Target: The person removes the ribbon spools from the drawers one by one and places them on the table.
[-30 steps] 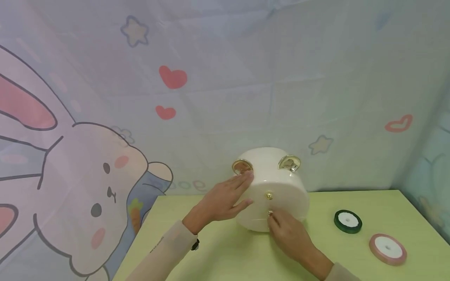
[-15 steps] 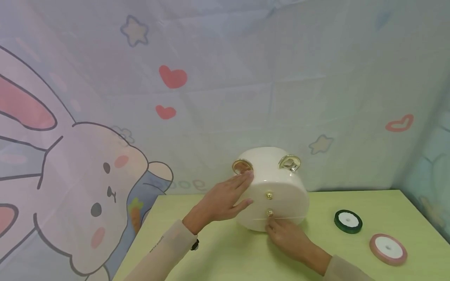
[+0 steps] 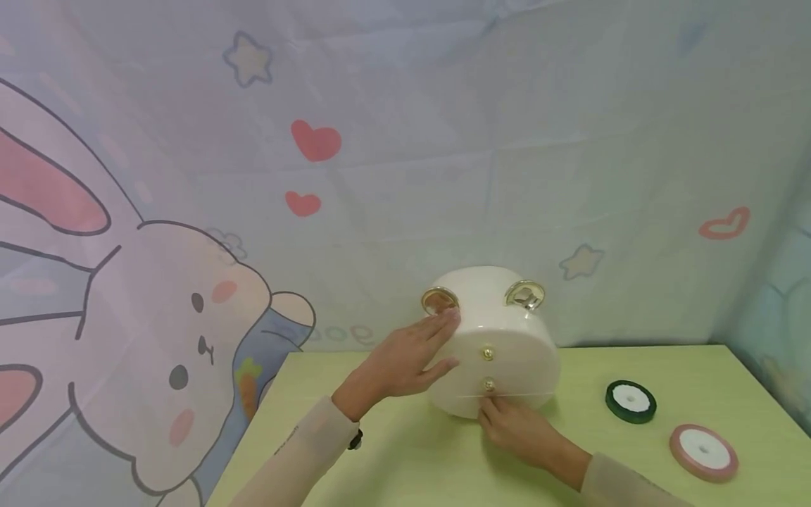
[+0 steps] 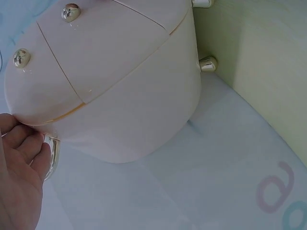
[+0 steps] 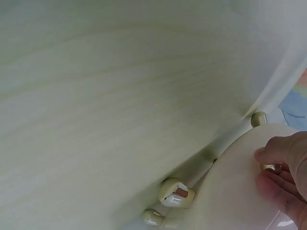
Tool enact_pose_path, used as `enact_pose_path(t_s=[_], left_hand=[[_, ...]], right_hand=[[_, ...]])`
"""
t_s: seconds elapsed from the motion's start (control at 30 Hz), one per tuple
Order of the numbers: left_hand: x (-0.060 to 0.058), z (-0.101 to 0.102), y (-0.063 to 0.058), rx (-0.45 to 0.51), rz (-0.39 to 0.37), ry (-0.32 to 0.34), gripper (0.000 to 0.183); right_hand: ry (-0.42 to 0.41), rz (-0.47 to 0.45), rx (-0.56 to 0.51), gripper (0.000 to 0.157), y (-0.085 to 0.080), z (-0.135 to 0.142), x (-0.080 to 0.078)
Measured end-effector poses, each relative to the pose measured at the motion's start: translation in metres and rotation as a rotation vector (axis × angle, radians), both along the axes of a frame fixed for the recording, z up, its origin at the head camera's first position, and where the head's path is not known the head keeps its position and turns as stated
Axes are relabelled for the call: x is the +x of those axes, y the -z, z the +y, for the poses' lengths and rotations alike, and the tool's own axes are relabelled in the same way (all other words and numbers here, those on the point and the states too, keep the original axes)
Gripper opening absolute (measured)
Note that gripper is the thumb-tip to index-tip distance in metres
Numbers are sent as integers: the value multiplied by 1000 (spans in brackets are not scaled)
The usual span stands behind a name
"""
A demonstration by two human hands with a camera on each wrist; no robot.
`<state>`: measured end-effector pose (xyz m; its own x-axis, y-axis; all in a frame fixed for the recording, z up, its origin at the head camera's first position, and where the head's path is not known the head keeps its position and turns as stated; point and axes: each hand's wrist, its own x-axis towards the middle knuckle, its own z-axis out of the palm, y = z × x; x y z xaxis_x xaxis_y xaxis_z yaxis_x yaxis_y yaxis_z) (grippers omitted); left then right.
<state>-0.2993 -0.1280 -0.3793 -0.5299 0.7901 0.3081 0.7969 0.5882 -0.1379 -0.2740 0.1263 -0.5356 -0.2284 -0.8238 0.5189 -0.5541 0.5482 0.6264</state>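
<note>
A glossy white rounded drawer box stands on the table near the backdrop, with gold ear-shaped pieces on top. Seams divide its front into drawers; two gold knobs, an upper one and a lower one, show in the head view. My left hand rests against the box's upper left edge beside the left ear, fingers mostly straight. Low on the front, my right hand pinches another gold knob between thumb and fingers, as the right wrist view shows. Gold feet stick out underneath.
A green ribbon spool and a pink ribbon spool lie flat on the light green table, right of the box. Close behind the table hangs a printed cloth backdrop with a rabbit, hearts and stars.
My right hand has moved down from the lower visible knob to the knob at the bottom of the front. The left hand stays on the box, and the head view has shifted slightly.
</note>
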Motion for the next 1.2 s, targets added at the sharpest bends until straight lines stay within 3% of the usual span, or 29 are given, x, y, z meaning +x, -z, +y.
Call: enact_pose_path(t_s=[0.23, 0.53, 0.9, 1.2], left_hand=[[2, 1, -2, -15, -11, -15, 70], [1, 1, 1, -18, -2, -2, 71], [1, 1, -1, -27, -10, -11, 72], [0, 0, -3, -35, -16, -13, 72]], right_hand=[[9, 29, -4, 67, 0, -3, 3], [6, -25, 6, 72, 2, -3, 14], [-14, 21, -4, 67, 3, -6, 42], [-100, 66, -30, 59, -1, -8, 63]])
